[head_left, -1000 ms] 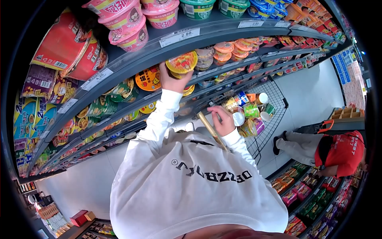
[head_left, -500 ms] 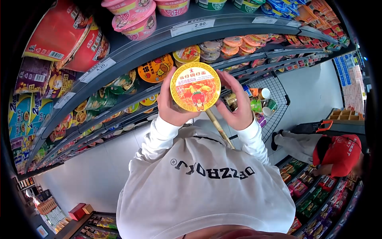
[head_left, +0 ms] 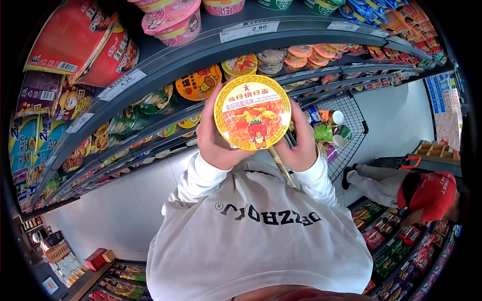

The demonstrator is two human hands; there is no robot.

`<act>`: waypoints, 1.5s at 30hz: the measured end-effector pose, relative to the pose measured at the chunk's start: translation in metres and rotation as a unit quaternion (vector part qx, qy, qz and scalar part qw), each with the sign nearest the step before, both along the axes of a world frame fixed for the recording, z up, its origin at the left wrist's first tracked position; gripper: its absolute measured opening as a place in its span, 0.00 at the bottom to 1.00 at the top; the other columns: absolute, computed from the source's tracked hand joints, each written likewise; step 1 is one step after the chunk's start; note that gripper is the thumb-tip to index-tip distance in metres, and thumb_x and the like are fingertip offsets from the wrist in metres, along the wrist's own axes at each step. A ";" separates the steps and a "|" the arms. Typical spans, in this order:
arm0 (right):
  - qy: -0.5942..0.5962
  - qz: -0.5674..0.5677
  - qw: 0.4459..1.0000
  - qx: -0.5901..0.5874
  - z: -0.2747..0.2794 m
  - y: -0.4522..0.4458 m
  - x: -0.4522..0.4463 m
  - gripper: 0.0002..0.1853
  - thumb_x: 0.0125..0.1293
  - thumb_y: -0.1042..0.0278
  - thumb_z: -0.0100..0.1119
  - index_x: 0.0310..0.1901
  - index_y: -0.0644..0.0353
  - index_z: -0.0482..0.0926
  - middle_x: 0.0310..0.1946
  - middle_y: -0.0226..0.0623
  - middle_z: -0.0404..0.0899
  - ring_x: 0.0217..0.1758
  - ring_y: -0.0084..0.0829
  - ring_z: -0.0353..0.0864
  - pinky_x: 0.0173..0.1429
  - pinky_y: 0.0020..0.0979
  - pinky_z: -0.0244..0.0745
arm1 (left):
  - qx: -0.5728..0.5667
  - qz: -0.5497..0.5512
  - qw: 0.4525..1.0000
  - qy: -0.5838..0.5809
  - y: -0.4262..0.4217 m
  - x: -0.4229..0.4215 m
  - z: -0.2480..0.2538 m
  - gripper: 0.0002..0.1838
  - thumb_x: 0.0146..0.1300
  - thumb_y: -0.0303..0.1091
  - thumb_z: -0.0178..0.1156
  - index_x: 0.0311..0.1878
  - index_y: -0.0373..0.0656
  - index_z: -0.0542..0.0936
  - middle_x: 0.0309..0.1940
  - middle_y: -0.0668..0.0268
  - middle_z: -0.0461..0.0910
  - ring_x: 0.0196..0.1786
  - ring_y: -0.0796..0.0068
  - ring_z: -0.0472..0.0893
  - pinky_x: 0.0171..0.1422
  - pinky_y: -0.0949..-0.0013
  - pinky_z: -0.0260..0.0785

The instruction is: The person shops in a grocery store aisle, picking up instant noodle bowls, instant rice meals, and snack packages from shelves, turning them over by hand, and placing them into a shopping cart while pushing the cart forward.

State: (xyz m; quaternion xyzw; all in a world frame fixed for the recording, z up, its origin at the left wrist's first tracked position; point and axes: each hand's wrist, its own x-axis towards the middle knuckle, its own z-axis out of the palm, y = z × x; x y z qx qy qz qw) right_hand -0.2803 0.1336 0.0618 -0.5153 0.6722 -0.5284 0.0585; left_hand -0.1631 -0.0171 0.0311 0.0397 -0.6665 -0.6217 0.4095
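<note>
A round yellow noodle bowl (head_left: 252,113) is held up with its printed lid facing me, showing noodles and a red cartoon figure. My left hand (head_left: 216,135) grips its left side. Around the right side curves my right hand (head_left: 300,140), touching the bowl. Behind the bowl, a similar yellow bowl (head_left: 240,65) and an orange-lidded bowl (head_left: 199,83) sit on the shelf. The cart's handle (head_left: 282,168) runs below my hands, partly hidden.
A wire shopping cart (head_left: 354,123) with several packaged foods stands at the right. Beyond it a person in a red shirt (head_left: 433,196) bends near low shelves (head_left: 401,246). Large red noodle tubs (head_left: 65,42) and pink bowls (head_left: 178,27) fill the upper shelf.
The yellow bowl has come away from the shelf toward me in my left hand. My right hand has left the cart handle and joined it. The bowl now appears closer and larger.
</note>
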 end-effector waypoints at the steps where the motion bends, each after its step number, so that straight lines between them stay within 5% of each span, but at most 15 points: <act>1: 0.008 0.002 1.000 -0.007 0.003 0.000 0.000 0.35 0.60 0.77 0.62 0.69 0.73 0.63 0.69 0.57 0.68 0.72 0.52 0.69 0.74 0.42 0.62 | 0.010 -0.009 1.000 0.011 0.001 -0.001 0.002 0.63 0.39 0.34 0.85 0.76 0.32 0.54 0.70 0.49 0.68 0.68 0.60 0.74 0.72 0.60 0.67; 9: -0.059 0.011 0.998 0.001 0.008 0.003 0.004 0.38 0.58 0.74 0.66 0.70 0.73 0.62 0.70 0.58 0.66 0.73 0.53 0.67 0.75 0.44 0.60 | 0.081 -0.057 0.995 0.021 0.004 0.000 0.017 0.65 0.40 0.31 0.85 0.77 0.34 0.50 0.71 0.51 0.65 0.70 0.62 0.71 0.72 0.59 0.67; 21: 0.016 0.002 1.000 -0.018 0.011 -0.002 0.004 0.46 0.52 0.70 0.73 0.71 0.72 0.60 0.71 0.58 0.64 0.74 0.55 0.65 0.75 0.46 0.59 | 0.079 -0.098 0.991 0.042 -0.002 0.000 0.018 0.66 0.41 0.31 0.85 0.78 0.34 0.48 0.72 0.51 0.64 0.71 0.62 0.71 0.73 0.59 0.66; 30: -0.070 0.000 0.998 -0.009 0.008 -0.009 0.005 0.51 0.48 0.67 0.77 0.72 0.70 0.59 0.72 0.55 0.63 0.75 0.52 0.64 0.76 0.45 0.57 | 0.036 -0.112 0.993 -0.001 -0.015 -0.001 0.014 0.66 0.46 0.30 0.82 0.79 0.33 0.43 0.72 0.50 0.64 0.71 0.63 0.71 0.72 0.62 0.65; 37: -0.037 -0.007 0.999 -0.010 0.004 -0.019 0.002 0.52 0.47 0.63 0.78 0.72 0.70 0.59 0.72 0.55 0.64 0.75 0.52 0.64 0.76 0.45 0.58 | -0.011 -0.083 0.994 0.072 -0.026 -0.006 0.004 0.58 0.44 0.29 0.83 0.73 0.39 0.52 0.74 0.46 0.58 0.73 0.58 0.67 0.75 0.56 0.64; 45: -0.075 -0.017 0.997 0.000 -0.003 -0.026 0.001 0.53 0.46 0.62 0.78 0.73 0.70 0.58 0.72 0.55 0.63 0.75 0.52 0.64 0.76 0.45 0.58 | -0.039 -0.014 0.996 0.085 -0.034 -0.014 0.010 0.49 0.43 0.32 0.84 0.60 0.45 0.56 0.68 0.37 0.66 0.74 0.41 0.65 0.77 0.49 0.58</act>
